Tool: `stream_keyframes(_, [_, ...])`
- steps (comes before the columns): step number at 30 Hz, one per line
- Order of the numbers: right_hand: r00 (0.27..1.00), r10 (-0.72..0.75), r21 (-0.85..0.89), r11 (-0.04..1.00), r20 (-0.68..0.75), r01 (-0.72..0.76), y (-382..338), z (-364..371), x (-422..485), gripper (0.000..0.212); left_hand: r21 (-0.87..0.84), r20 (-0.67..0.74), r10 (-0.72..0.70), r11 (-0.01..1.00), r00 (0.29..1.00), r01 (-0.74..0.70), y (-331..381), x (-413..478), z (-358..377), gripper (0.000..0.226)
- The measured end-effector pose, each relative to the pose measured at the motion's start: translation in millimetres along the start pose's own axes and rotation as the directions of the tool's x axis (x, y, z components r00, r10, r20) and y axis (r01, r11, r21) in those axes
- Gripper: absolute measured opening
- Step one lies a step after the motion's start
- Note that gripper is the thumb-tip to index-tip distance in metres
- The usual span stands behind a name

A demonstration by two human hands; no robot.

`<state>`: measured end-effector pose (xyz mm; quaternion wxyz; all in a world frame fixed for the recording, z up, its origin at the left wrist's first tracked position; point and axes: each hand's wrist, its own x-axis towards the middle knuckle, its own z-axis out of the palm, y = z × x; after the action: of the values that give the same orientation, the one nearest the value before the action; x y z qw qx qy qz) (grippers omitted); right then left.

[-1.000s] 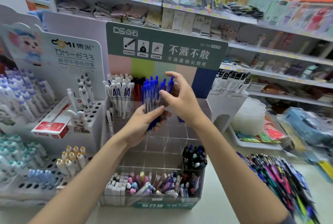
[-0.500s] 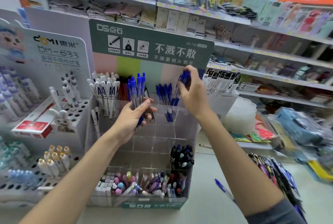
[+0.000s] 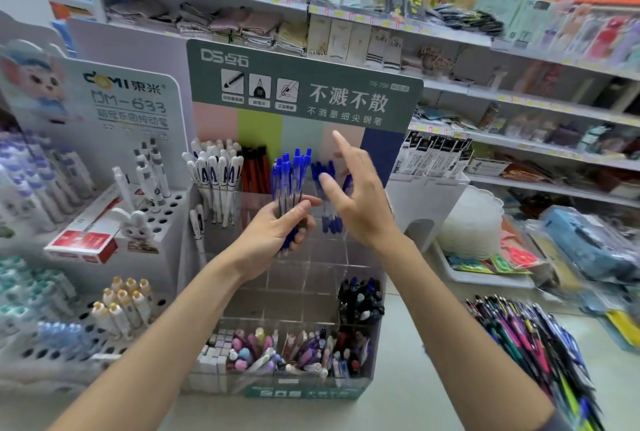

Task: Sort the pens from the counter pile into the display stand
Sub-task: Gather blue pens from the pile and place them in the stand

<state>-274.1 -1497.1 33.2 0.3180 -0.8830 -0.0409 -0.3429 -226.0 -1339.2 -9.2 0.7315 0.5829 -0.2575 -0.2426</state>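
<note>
Our left hand [image 3: 273, 233] grips a bundle of blue pens [image 3: 289, 181], top ends up, with the fingers and thumb curled round the lower barrels. It holds them in front of the back row of the clear display stand [image 3: 301, 278]. Our right hand [image 3: 363, 198] is empty, with its fingers spread and relaxed. It is just in front of a small group of blue pens [image 3: 327, 219] that stand in a back-row compartment. The hand hides part of this group, so we cannot tell how full the compartment is. The mixed pile of pens [image 3: 519, 333] lies on the counter [image 3: 408, 389] at the right, well apart from the stand.

We judge that the step in hand is to pass blue pens from the bundle into that compartment, a few at a time. To do it well, the right hand should pinch two or three pens near the top and draw them straight up out of the bundle. Then it should lower them tip first beside the ones standing there. The left hand should loosen only a little, otherwise the rest may slip down into the lower tiers. All tops should point up, as with the white pens [image 3: 216, 171] at the left, and no blue pen should lean into the neighbouring red pens [image 3: 256, 171].
</note>
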Motion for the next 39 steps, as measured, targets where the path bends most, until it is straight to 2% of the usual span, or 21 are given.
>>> stream_keyframes(1, [0.995, 0.060, 0.173, 0.982, 0.079, -0.073, -9, -1, 2, 0.064, 0.017, 0.026, -0.012, 1.000, 1.000, 0.012, 0, 1, 2, 0.028])
stream_keyframes(2, [0.986, 0.095, 0.269, 0.954, 0.138, -0.130, -15, 0, 4, 0.061, 0.025, 0.048, -0.022, 0.999, 0.999, 0.021, 1, 1, 4, 0.026])
stream_keyframes(3, [0.984, 0.100, 0.283, 0.949, 0.146, -0.138, -18, 1, 5, 0.056, 0.026, 0.062, -0.029, 0.999, 0.998, 0.028, 2, 2, 8, 0.025])
stream_keyframes(6, [0.989, 0.139, 0.294, 0.945, 0.045, -0.146, -17, 0, 6, 0.033, -0.024, 0.074, -0.030, 0.999, 0.997, 0.032, 5, 1, 13, 0.019])
stream_keyframes(9, [0.977, 0.194, 0.306, 0.939, -0.086, -0.159, -9, -16, 11, 0.033, -0.057, 0.081, -0.040, 0.997, 0.996, 0.044, 5, 1, 7, 0.038])
stream_keyframes(13, [0.954, 0.170, 0.136, 0.981, -0.245, -0.139, 8, -37, 23, 0.038, -0.032, 0.037, -0.045, 0.998, 0.998, 0.047, -1, 0, -5, 0.028])
stream_keyframes(17, [0.962, 0.071, -0.105, 0.989, -0.263, -0.102, 18, -31, 30, 0.048, -0.014, 0.003, -0.045, 0.999, 0.999, 0.045, -5, 0, -6, 0.023])
stream_keyframes(22, [0.936, 0.013, -0.178, 0.981, -0.353, -0.081, 24, -27, 39, 0.045, -0.013, -0.022, -0.044, 0.999, 0.999, 0.043, -3, -3, -3, 0.021])
stream_keyframes(26, [0.973, -0.025, -0.263, 0.964, -0.230, -0.038, 32, -9, 32, 0.051, -0.026, -0.031, -0.046, 0.999, 0.998, 0.046, -5, -4, -6, 0.028])
stream_keyframes(31, [0.981, -0.134, -0.352, 0.933, -0.142, 0.076, 40, 13, 22, 0.037, -0.061, -0.020, -0.035, 0.998, 0.999, 0.034, -8, -2, -7, 0.037])
stream_keyframes(36, [0.984, -0.115, -0.347, 0.936, -0.139, 0.060, 45, 26, 10, 0.029, -0.080, -0.001, -0.024, 0.997, 1.000, 0.024, -6, -3, -6, 0.037])
stream_keyframes(39, [0.988, -0.075, -0.362, 0.932, -0.137, 0.021, 37, 21, 11, 0.032, -0.070, 0.010, -0.020, 0.997, 1.000, 0.020, -6, -3, -8, 0.036])
